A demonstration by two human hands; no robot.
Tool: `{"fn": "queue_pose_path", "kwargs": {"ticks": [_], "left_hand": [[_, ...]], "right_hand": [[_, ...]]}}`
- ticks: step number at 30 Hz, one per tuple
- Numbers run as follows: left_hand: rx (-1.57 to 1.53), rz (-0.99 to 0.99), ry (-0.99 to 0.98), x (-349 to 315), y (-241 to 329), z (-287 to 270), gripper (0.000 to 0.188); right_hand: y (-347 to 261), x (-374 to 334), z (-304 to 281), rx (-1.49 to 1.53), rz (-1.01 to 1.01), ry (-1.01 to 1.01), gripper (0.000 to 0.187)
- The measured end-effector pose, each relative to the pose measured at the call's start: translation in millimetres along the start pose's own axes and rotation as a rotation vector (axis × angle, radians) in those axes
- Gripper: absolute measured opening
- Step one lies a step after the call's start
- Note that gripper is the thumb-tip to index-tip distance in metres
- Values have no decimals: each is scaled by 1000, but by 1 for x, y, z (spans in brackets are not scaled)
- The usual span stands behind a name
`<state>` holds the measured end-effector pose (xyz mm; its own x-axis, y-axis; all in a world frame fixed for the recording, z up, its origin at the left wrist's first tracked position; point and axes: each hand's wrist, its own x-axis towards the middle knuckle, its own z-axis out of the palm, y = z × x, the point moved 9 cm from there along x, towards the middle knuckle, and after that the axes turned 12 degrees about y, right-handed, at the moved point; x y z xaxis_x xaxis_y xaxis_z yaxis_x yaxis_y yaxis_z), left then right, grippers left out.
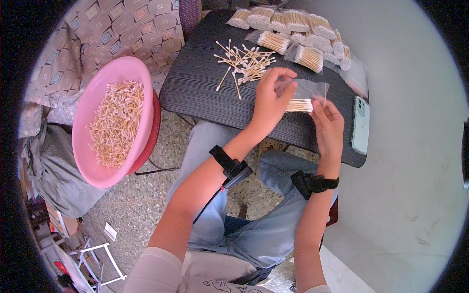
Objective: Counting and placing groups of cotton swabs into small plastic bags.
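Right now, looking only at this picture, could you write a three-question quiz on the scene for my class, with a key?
1. True or false: the pink basin is to the left of the table.
2. What are the left hand and right hand handling? A: a spoon. B: a clear bag and cotton swabs. C: a cup.
3. Near which side of the table does the phone lie?
Key: 1 true; 2 B; 3 right.

One table, one phone at three o'clock, one pink basin at nine; one left hand, one right hand, one bag at two. Dozens of loose swabs lie at twelve, at least ten filled packets (they overlap) at one.
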<state>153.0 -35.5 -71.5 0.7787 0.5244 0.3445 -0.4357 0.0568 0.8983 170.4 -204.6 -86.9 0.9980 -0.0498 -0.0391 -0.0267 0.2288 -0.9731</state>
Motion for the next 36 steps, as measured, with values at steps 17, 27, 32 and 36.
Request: {"fn": "queue_pose_path", "kwargs": {"ticks": [17,27,32,36], "left_hand": [[202,57,29,3,2,-7,25],[856,568,134,23,53,-35,26],[1011,587,-85,28,20,-40,35],[1008,604,-98,42,11,-47,30]], "right_hand": [[7,6,6,-138,85,-32,25],[-48,-10,27,-858,-722,203,39],[-41,-27,88,-907,-891,35,32],[-35,-26,102,-893,-868,34,28]]}}
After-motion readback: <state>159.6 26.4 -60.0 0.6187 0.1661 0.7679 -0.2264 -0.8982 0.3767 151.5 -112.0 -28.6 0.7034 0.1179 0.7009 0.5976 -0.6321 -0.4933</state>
